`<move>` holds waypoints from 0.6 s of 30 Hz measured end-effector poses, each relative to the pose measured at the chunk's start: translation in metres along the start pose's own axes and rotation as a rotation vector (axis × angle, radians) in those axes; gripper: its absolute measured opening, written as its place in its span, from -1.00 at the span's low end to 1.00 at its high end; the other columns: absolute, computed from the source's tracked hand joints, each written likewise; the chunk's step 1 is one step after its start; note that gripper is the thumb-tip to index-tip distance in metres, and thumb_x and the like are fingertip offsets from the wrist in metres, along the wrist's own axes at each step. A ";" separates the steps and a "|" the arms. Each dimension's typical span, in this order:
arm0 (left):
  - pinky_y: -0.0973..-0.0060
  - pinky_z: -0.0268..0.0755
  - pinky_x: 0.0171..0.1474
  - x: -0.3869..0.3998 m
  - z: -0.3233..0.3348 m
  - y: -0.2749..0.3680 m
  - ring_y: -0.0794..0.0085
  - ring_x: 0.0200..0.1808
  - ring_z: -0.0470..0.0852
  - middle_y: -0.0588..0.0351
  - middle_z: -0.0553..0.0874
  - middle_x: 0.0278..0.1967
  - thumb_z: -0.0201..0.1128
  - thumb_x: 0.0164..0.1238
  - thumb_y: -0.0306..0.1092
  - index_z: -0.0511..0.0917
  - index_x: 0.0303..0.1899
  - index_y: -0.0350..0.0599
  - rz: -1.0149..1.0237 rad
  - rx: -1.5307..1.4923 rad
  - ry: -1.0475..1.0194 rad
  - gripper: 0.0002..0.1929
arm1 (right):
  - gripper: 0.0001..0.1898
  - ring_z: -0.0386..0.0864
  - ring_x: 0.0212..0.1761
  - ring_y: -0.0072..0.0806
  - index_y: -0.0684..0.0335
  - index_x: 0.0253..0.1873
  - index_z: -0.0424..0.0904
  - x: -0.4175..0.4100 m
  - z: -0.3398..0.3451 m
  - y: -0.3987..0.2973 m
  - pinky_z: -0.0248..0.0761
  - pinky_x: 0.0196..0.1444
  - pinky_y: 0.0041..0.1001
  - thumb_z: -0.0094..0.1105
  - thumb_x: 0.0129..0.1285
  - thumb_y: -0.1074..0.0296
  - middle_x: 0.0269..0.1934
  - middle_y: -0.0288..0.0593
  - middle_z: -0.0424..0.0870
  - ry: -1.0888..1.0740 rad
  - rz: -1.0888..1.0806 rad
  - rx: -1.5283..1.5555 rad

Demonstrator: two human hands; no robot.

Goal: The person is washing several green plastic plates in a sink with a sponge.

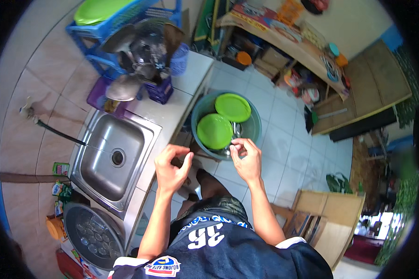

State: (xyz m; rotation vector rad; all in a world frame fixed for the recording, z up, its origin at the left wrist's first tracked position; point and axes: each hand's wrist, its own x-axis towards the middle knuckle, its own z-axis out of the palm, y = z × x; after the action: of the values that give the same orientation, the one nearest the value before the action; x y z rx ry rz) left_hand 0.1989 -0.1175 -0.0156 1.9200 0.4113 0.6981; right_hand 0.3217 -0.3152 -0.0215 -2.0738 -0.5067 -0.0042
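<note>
My left hand [172, 169] hangs in the air beside the counter edge. Its thumb and forefinger curve towards each other with nothing visible between them. Over the near rim of a round grey-green plastic basin [255, 130] is my right hand [246, 160], thumb and forefinger slightly apart. No held object shows there, though metal cutlery [236, 129] lies just behind the fingertips. Inside the basin, on the floor, are two bright green plates [214, 131], [233, 107], lying side by side. The lower part of the basin's contents is hidden.
Left of me a stainless steel sink [108, 171] is set in a tiled counter, with a tap hose [61, 132] reaching it. A grey basin of clear glasses [96, 240] stands nearby. A blue dish rack [90, 52] holds pots behind. A low table [279, 35] lines the far wall.
</note>
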 end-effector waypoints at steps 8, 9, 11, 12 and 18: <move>0.37 0.56 -0.03 0.022 0.110 -0.016 0.18 -0.16 0.75 -0.03 0.77 -0.22 0.48 0.10 -0.47 0.70 -0.11 -0.25 0.044 0.043 -0.187 -0.72 | -0.75 0.67 -0.28 -0.36 0.25 0.01 0.67 -0.004 -0.022 0.069 0.55 -0.18 -0.37 0.40 0.24 0.40 -0.26 -0.14 0.66 0.011 0.184 -0.088; 0.38 0.55 0.01 0.024 0.124 -0.025 0.19 -0.11 0.75 -0.04 0.76 -0.19 0.47 0.12 -0.45 0.69 -0.07 -0.25 0.040 0.048 -0.210 -0.70 | -0.73 0.69 -0.24 -0.31 0.25 0.02 0.66 0.002 -0.018 0.083 0.58 -0.13 -0.35 0.40 0.24 0.40 -0.21 -0.10 0.66 0.000 0.187 -0.104; 0.35 0.55 0.02 0.029 0.157 -0.043 0.14 -0.09 0.75 -0.06 0.76 -0.17 0.47 0.11 -0.44 0.68 -0.07 -0.26 0.026 0.085 -0.234 -0.68 | -0.70 0.71 -0.16 -0.22 0.24 0.06 0.64 0.015 -0.012 0.113 0.60 -0.05 -0.29 0.38 0.24 0.39 -0.14 -0.05 0.65 -0.041 0.251 -0.095; 0.32 0.55 0.04 0.032 0.175 -0.056 0.10 -0.07 0.74 -0.09 0.75 -0.15 0.48 0.10 -0.44 0.68 -0.07 -0.28 0.022 0.124 -0.240 -0.67 | -0.69 0.70 -0.14 -0.18 0.24 0.07 0.63 0.024 -0.007 0.133 0.60 -0.05 -0.27 0.38 0.24 0.39 -0.13 -0.03 0.65 -0.055 0.260 -0.095; 0.20 0.54 0.09 0.066 0.273 -0.145 -0.06 0.00 0.69 -0.15 0.73 -0.09 0.45 0.13 -0.38 0.67 -0.04 -0.28 -0.068 0.295 -0.313 -0.65 | -0.70 0.62 0.02 0.06 0.26 0.04 0.62 0.087 0.033 0.249 0.52 0.03 -0.09 0.34 0.22 0.37 -0.06 0.07 0.62 -0.144 0.250 -0.223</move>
State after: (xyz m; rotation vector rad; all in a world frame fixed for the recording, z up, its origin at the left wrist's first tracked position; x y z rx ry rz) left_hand 0.4255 -0.2101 -0.2158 2.2377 0.3955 0.2937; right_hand 0.4827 -0.3688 -0.2256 -2.3563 -0.3422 0.2476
